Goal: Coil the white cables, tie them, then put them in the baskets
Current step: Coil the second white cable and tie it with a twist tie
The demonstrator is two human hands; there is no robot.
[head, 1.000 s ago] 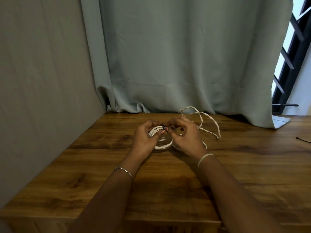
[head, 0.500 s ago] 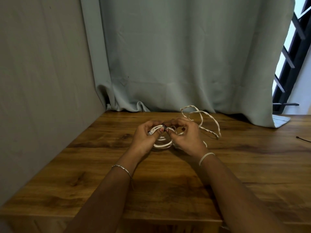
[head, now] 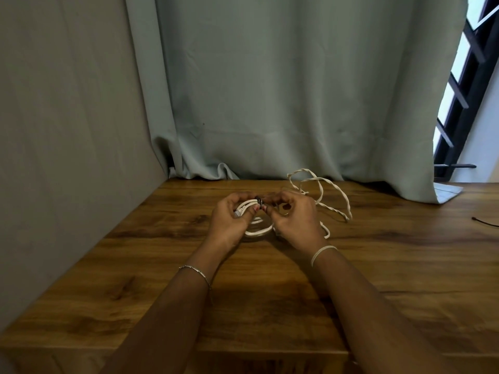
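2 white cables on the wooden bench (head: 270, 292), both near its far middle, in front of the curtain.

Item 1: coiled white cable (head: 258, 231). Several loops gathered into a small ring, the lower arc resting on the bench between the 2 hands, the upper arc lifted into them. A white connector end shows at the left hand's fingertips. A small dark tie (head: 259, 201) sits on the top of the bundle where the 2 hands meet.

Item 2: twisted white cable (head: 334, 203). Loose, uncoiled, lying in open loops just behind and to the right of the right hand, 1 loop standing up toward the curtain.

Left hand (head: 229, 220): grip closed on the left side of the coiled cable's upper strands, thumb on top. A thin silver bracelet (head: 195, 272) circles this wrist.

Right hand (head: 295, 218): fingers curled and pinched at the dark tie on the coil's top; grip closed there. A pale band (head: 321, 253) circles this wrist.

Surroundings: grey-green curtain (head: 283, 90) hanging to the bench's far edge; plain wall (head: 67, 130) along the left; dark window bars (head: 464, 103) at upper right; a thin dark strand (head: 484, 222) at the right edge of the bench.
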